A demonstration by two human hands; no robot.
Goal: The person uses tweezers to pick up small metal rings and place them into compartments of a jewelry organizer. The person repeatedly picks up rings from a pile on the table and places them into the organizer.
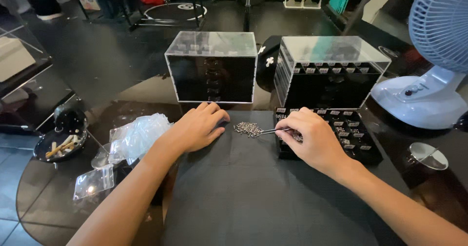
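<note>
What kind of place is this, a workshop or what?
Probably a small jewellery or craft parts workbench. The right hand holds tweezers at a pile of tiny metal pieces, beside a compartment tray, clear drawer cabinets and little plastic bags.

Beyond the left hand, a clear acrylic drawer cabinet (211, 68) stands upright; a second acrylic cabinet (331, 73) stands beyond the right hand. Outboard of the right hand: a pale blue desk fan (429, 80) and a round metal lid (429, 156). Outboard of the left hand: crumpled plastic bags (136, 136), a small clear pouch (93, 181), a dark ashtray (59, 146).
</note>
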